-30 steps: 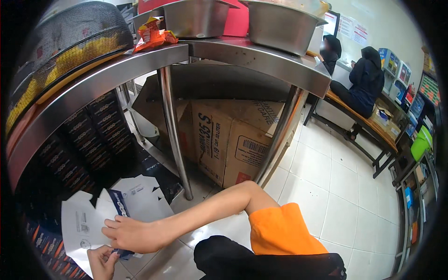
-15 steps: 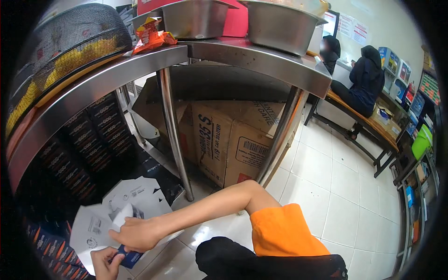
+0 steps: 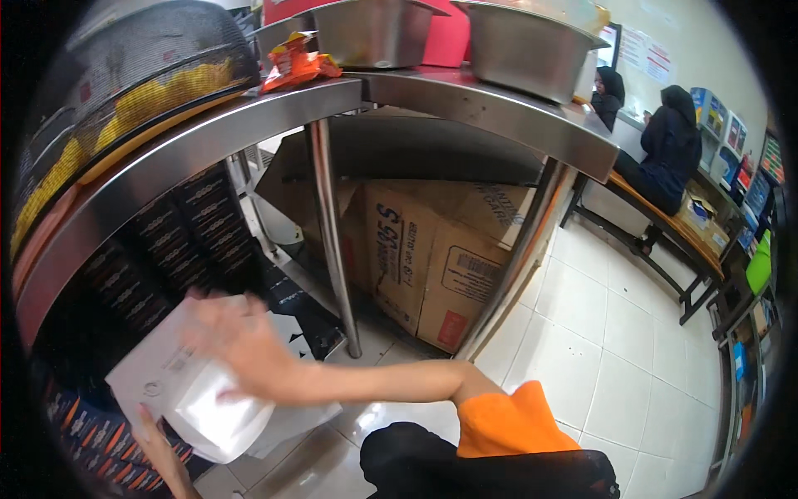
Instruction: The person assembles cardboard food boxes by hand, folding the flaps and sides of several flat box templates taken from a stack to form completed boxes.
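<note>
A white folding carton (image 3: pixel 222 416) with small dark print lies tilted at the lower left, its flaps partly folded up. My left hand (image 3: pixel 160 449) grips its near left edge, the thumb upright at the side; the other fingers are mostly hidden. Over the carton's far side is my right hand (image 3: pixel 249 349), smeared by motion, so its finger pose is unclear. More white card (image 3: pixel 291 333) with cut edges shows beyond and beneath the right forearm.
Dark printed boxes (image 3: pixel 170 249) are stacked under a steel table (image 3: pixel 490 112). Table legs and a large brown carton (image 3: pixel 416 258) stand ahead. Steel pans (image 3: pixel 528 54), an orange packet (image 3: pixel 299 65) and a mesh-covered basket (image 3: pixel 158 83) sit above. Two people sit near a bench (image 3: pixel 665 220).
The carton's flaps have been folded up and over, covering the dark blue piece seen before. My right hand has risen off the near part, and the view has shifted slightly left.
</note>
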Available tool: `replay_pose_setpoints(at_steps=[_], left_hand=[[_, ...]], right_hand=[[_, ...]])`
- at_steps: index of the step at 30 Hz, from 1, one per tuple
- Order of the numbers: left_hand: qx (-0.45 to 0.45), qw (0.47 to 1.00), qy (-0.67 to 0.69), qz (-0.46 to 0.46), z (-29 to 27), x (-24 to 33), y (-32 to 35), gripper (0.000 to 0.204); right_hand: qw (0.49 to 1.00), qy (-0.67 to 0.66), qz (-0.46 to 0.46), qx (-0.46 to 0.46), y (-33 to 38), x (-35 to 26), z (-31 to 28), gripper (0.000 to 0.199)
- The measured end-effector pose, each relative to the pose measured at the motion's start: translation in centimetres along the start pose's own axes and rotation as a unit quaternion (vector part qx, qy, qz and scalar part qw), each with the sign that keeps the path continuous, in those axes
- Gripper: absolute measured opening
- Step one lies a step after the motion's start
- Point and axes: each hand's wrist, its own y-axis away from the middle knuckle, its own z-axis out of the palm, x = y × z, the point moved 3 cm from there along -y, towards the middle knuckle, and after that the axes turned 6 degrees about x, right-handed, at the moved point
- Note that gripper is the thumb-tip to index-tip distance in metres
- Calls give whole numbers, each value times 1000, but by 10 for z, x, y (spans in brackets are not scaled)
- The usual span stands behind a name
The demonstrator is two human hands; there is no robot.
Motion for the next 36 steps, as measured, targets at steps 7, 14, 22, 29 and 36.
replay_pose_setpoints(at_steps=[7,14,22,29,36], left_hand=[[-9,978,208,14,50,-50,-10,62],[-121,945,-248,175,48,-138,-2,45],[-136,913,-348,165,20,-245,16,40],[-91,980,-160,76,12,-282,17,41],[-16,831,-376,409,21,-210,27,28]], right_hand=[[851,-369,318,-196,32,33,77,59],[970,-138,197,-40,121,103,142,35],[954,-80,235,-165,211,121,172,29],[892,-113,389,-198,211,116,176,23],[929,45,274,-244,206,121,162,18]])
